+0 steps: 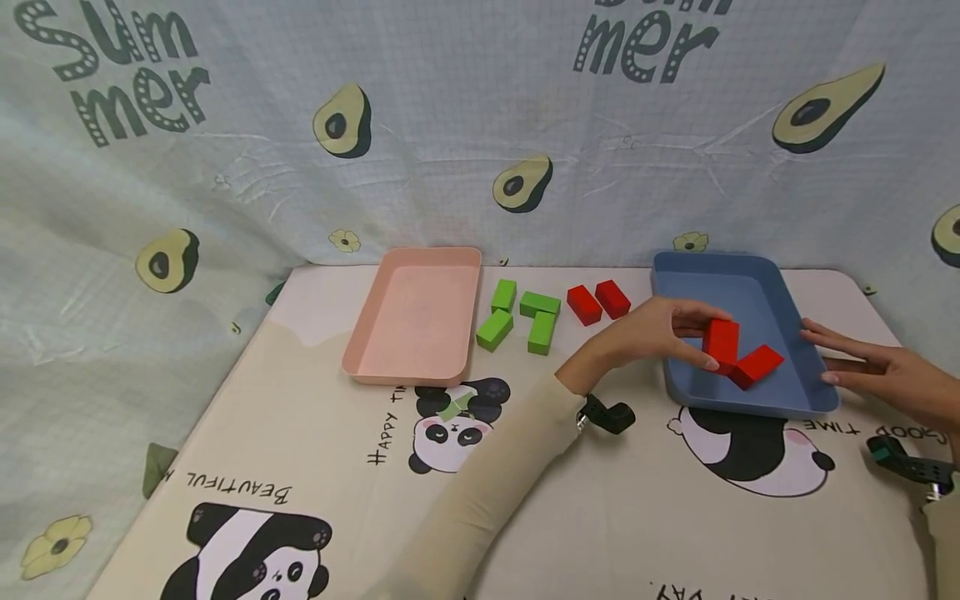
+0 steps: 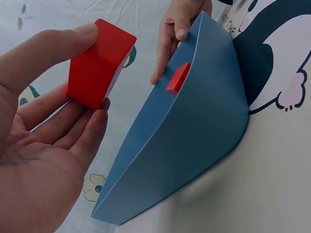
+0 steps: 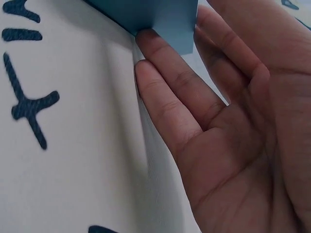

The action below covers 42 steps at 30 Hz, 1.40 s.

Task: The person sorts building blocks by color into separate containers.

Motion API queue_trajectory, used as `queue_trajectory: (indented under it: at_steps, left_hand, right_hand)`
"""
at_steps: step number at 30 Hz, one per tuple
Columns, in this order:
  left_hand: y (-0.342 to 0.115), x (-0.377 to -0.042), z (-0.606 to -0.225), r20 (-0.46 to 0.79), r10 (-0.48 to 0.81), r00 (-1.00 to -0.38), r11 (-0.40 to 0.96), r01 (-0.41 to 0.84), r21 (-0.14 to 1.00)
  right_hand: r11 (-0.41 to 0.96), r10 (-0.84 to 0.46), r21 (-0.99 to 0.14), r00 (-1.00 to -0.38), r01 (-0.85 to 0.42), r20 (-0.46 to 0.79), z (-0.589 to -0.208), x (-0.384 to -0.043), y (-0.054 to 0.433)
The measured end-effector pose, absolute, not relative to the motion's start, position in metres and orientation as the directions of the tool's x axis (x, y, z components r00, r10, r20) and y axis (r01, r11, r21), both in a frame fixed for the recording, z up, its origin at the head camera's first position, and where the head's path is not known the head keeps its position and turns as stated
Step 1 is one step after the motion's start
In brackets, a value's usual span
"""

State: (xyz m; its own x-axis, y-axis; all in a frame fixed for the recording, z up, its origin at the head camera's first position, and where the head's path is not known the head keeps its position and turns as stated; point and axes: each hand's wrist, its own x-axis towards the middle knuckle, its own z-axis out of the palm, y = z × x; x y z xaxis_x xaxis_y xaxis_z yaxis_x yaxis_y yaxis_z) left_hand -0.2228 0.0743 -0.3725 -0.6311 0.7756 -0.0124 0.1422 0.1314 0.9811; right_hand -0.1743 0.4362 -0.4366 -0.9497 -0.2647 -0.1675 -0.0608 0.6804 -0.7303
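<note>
L hand pinches red block over blue tray; R hand, fingers straight-ish, touches tray. Prob. placing; next: lower, release.

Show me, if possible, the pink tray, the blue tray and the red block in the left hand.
Pink tray (image 1: 423, 321): head view, bare inner floor.
Blue tray (image 1: 731, 292): head view, bare inner floor.
Held red block (image 2: 100, 64): left wrist view, broad face.

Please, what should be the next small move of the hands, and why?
Probably the left hand should lower its held red block into the blue tray and release it: the block is above the tray, where another red block lies, and the right hand is at the tray's side.
</note>
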Motion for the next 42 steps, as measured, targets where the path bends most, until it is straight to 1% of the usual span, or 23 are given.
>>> queue_trajectory:
  at_steps: [5, 8, 14, 18, 27, 35, 42]
  left_hand:
    - [0.074, -0.228, -0.374, -0.015, 0.776, -0.630, 0.120, 0.123, 0.985]
    - [0.074, -0.232, -0.375, -0.018, 0.780, -0.625, 0.098, 0.094, 0.991]
    - [0.070, -0.237, -0.380, -0.003, 0.799, -0.601, 0.015, 0.015, 1.000]
    - [0.071, -0.238, -0.381, -0.014, 0.798, -0.602, 0.011, -0.008, 1.000]
    - [0.078, -0.242, -0.378, -0.045, 0.792, -0.608, 0.065, 0.011, 0.998]
    - [0.082, -0.241, -0.376, -0.027, 0.809, -0.587, 0.034, 0.001, 0.999]
    - [0.084, -0.243, -0.373, -0.022, 0.819, -0.574, 0.044, 0.025, 0.999]
  right_hand:
    - [0.669, -0.268, -0.741, -0.951, -0.065, -0.157, -0.439, -0.173, 0.438]
    - [0.653, -0.270, -0.755, -0.951, -0.066, -0.150, -0.440, -0.173, 0.439]
    - [0.647, -0.261, -0.762, -0.949, -0.036, -0.176, -0.438, -0.172, 0.434]
    - [0.651, -0.263, -0.758, -0.949, -0.042, -0.173, -0.439, -0.172, 0.434]
    - [0.652, -0.258, -0.757, -0.950, -0.037, -0.175, -0.439, -0.171, 0.435]
    - [0.648, -0.265, -0.759, -0.952, -0.057, -0.154, -0.440, -0.169, 0.437]
    - [0.645, -0.256, -0.764, -0.950, -0.031, -0.178, -0.437, -0.170, 0.435]
